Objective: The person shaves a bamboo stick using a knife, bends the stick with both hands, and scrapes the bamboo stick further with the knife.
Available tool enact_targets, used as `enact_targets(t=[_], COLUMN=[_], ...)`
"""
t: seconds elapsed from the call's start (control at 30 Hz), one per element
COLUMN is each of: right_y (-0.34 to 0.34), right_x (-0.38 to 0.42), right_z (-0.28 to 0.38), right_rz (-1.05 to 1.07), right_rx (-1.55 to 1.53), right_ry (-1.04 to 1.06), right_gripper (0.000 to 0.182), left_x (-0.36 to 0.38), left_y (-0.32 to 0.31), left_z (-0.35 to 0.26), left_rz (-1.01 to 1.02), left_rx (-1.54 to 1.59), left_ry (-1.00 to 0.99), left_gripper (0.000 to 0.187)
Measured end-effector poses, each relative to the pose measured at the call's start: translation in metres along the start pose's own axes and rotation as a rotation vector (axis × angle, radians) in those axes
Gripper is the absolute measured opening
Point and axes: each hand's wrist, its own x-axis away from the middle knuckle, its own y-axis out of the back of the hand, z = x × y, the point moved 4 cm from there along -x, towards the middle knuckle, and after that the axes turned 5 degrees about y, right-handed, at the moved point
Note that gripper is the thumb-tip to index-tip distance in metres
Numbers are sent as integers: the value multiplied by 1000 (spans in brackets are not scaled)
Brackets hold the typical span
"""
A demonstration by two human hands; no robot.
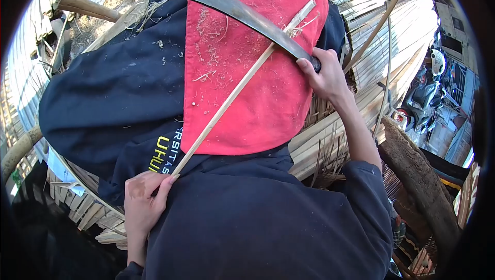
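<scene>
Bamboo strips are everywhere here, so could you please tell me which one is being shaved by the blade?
The thin strip lying diagonally across the red cloth: the left hand holds its lower end, and the right hand's curved blade crosses it.

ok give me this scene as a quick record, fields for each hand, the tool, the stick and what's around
left hand: grips the near end of the bamboo strip
right hand: closed on the handle of the curved blade
blade: edge laid across the strip near its far end
strip: thin, pale, lying slantwise over the red cloth
red cloth: spread over the lap, flecked with shavings
surroundings: bamboo slats piled to the right
</scene>
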Motion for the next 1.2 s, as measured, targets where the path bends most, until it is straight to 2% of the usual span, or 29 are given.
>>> enact_targets(t=[0.07,0.17,0.27,0.43,0.53,0.63,0.67,0.8,0.93,1.03,1.2], right_y=[0,1,1,-4,-2,-5,-4,2,0,-2,-4], right_x=[0,0,0,0,0,2,1,-5,-8,-7,-8], right_z=[0,2,1,-5,-1,-7,-6,3,8,6,4], right_rz=[-11,-6,-30,-4,4,-47,9,25,48,-1,58], right_rx=[11,7,-19,-84,-80,54,65,141,182,161,185], right_ry=[1,-32,-32,-72,-84,73,64,81,60,46,32], right_gripper=[61,60,59,59,62,66,67,68,66,63,60], left_x=[-27,-56,-67,-93,-119,-147,-155,-185,-183,-161,-115], left_y=[-3,-33,-48,-56,-78,-89,-92,-100,-102,-95,-75], left_z=[-10,-6,-2,-33,-50,-73,-80,-98,-90,-67,-25], left_rz=[80,295,532,590,539,537,535,471,487,621,782], left_rx=[-25,399,571,813,877,917,928,686,700,705,841], left_ry=[-139,148,233,304,316,267,256,175,164,302,499], left_gripper=[13,14,16,16,17,20,20,30,36,43,46])
